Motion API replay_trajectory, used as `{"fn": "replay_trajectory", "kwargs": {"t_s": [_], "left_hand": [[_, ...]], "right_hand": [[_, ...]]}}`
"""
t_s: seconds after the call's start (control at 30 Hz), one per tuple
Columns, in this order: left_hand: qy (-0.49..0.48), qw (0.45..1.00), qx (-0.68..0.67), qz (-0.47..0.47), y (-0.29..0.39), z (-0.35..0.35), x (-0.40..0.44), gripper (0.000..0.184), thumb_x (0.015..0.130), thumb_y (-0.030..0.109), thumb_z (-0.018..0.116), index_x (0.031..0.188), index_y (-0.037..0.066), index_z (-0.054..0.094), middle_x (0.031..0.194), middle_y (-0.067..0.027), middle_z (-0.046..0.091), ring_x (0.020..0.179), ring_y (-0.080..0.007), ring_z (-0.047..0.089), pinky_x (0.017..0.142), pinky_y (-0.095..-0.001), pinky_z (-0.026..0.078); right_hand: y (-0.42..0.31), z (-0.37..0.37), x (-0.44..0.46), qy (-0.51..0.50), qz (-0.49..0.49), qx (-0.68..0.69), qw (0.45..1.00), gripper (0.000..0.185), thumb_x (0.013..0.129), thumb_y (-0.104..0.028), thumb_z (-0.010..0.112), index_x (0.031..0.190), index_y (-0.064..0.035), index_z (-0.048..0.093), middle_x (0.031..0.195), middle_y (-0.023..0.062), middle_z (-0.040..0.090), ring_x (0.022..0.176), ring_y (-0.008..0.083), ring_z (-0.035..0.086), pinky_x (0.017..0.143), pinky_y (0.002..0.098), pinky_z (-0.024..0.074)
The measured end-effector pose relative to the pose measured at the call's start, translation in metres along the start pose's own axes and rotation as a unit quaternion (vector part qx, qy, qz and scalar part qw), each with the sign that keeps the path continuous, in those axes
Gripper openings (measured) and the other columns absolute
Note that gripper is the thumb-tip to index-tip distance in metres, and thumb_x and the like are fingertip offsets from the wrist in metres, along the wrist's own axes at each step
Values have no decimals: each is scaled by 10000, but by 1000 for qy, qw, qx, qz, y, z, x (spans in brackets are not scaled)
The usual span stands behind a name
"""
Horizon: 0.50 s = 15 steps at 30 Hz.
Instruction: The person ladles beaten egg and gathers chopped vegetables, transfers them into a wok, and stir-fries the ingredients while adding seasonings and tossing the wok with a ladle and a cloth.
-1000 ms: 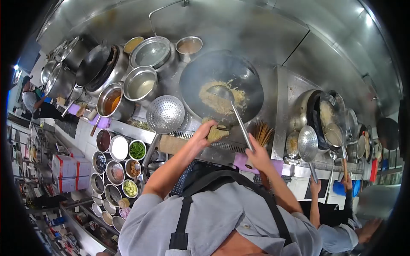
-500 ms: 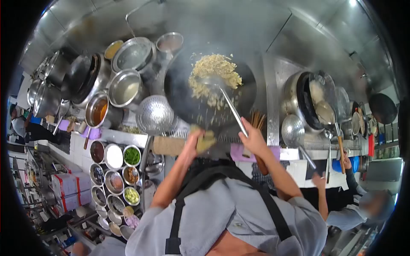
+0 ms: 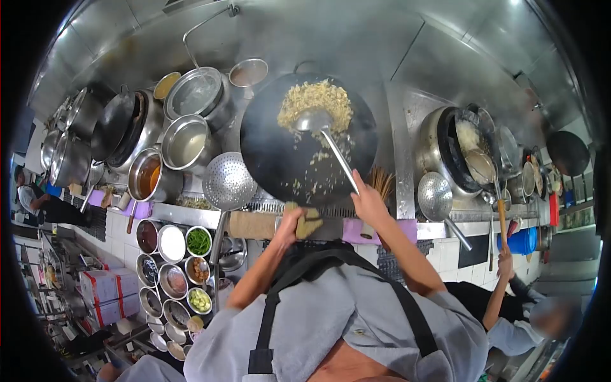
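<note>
A large dark wok (image 3: 267, 159) sits before me. Chopped pale-yellow food (image 3: 321, 99) is heaped toward its far side, with small pieces scattered down the middle. The long metal handle of a ladle (image 3: 340, 155) is in the closed fingers of my right hand (image 3: 371, 205), and its bowl rests against the near edge of the heap. My left hand (image 3: 289, 228) is closed round a yellowish folded cloth (image 3: 310, 224) by the wok's near rim. Whether the cloth also grips a wok handle is hidden.
On the left stand a perforated strainer (image 3: 229, 181), metal pots (image 3: 186, 137) and several ingredient bowls (image 3: 198, 241). A second wok station (image 3: 433, 143) and a skimmer (image 3: 436, 196) are on the right. Beyond it, a co-worker's hand (image 3: 505, 262) holds a wooden-handled ladle.
The wok has settled lower and the food has gathered into a tighter heap, with less in the air. My ladle has shifted slightly left. The co-worker's near arm has risen toward the wooden handle.
</note>
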<state>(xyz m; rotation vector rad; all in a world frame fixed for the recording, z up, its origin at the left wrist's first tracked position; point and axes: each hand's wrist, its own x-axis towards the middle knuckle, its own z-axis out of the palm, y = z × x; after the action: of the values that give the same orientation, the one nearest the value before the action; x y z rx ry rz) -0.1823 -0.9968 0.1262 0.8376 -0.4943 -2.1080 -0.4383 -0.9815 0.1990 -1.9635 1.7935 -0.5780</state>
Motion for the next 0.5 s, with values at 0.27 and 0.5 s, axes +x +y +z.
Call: {"fn": "replay_trajectory", "kwargs": {"t_s": [0.27, 0.5], "left_hand": [[48, 994, -43, -91, 36, -24, 127, 410, 948, 248, 607, 1262, -7, 535, 1182, -193, 656, 1015, -364, 695, 818, -475, 624], [77, 992, -43, -87, 21, -47, 26, 417, 967, 334, 646, 1249, 32, 587, 1115, -142, 677, 978, -299, 698, 816, -473, 616]], "right_hand": [[-3, -56, -69, -136, 117, -165, 970, 730, 919, -57, 560, 1584, -99, 263, 977, 320, 638, 916, 494, 645, 818, 546, 507], [70, -15, 53, 160, 27, 6, 987, 633, 912, -85, 568, 1499, 40, 365, 1043, 397, 638, 975, 483, 658, 859, 521, 533]]}}
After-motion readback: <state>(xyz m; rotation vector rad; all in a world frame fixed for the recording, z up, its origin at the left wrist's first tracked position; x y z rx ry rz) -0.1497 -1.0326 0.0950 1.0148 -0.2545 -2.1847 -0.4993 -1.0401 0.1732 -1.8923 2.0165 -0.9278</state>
